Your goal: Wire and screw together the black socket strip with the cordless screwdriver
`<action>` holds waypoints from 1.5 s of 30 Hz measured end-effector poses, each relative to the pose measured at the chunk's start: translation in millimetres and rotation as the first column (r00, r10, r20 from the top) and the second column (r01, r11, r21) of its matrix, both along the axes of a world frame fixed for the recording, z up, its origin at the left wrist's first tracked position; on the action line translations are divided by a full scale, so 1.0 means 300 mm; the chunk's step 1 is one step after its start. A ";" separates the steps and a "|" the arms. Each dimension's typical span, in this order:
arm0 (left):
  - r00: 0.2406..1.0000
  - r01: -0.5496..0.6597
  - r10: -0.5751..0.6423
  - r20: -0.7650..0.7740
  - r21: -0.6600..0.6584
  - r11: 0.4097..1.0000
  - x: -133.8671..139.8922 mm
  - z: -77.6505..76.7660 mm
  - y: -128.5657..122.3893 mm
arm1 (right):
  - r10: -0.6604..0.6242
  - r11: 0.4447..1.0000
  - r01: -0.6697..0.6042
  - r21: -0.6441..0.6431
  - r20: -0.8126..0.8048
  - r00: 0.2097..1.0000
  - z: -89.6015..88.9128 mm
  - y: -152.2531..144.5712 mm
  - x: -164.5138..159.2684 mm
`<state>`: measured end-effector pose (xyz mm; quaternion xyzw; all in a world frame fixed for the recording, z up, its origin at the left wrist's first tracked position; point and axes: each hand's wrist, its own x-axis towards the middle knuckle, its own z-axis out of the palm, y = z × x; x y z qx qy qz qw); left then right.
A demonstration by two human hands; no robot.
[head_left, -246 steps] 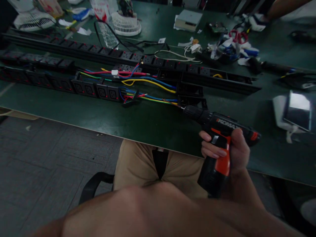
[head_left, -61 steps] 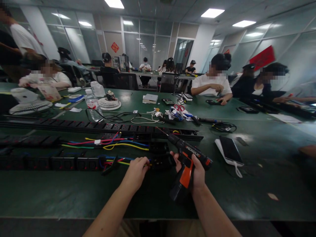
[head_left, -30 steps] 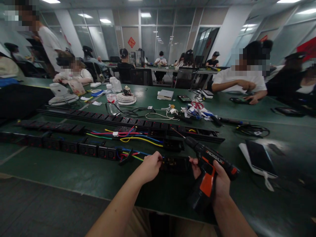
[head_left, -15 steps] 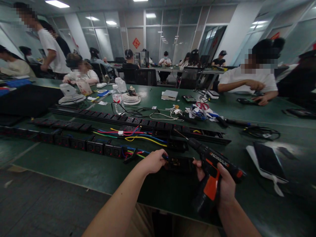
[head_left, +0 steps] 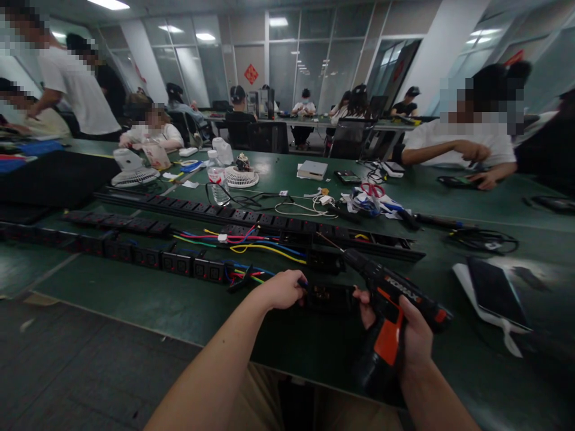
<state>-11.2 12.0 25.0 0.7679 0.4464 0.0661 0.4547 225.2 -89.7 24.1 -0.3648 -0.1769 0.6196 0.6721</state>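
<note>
My left hand is closed in a pinch at the left end of a black plastic housing, where a blue wire enters; its fingertips are partly hidden. Brassy metal parts show inside the housing's opening. In my right hand is a black and orange cordless drill, its long thin bit pointing up and to the left. Fingertips of that hand also reach the housing's right end. To the left runs a row of black socket modules with coloured wires coming out of its end.
Behind lie a long black socket strip, a second black housing and yellow, red and blue wires. Farther back stand a water bottle and fan parts. A phone lies at right. Co-workers sit across the table.
The view has shifted slightly, so the table things sit a little farther right. Both hands keep their holds on the housing and the drill.
</note>
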 end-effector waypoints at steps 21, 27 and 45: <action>0.995 -0.094 0.094 0.017 0.010 0.996 0.015 -0.028 0.010 | 0.004 1.000 -0.005 0.024 0.063 0.998 -0.009 -0.027 0.003; 0.996 -0.093 0.093 0.009 0.080 0.992 0.017 -0.036 0.007 | -0.016 1.000 0.015 0.012 0.060 0.998 -0.005 -0.033 0.005; 0.990 -0.120 0.129 -0.056 0.138 0.983 0.018 0.004 -0.018 | -0.128 0.988 0.141 -0.061 0.189 0.974 0.005 -0.226 0.014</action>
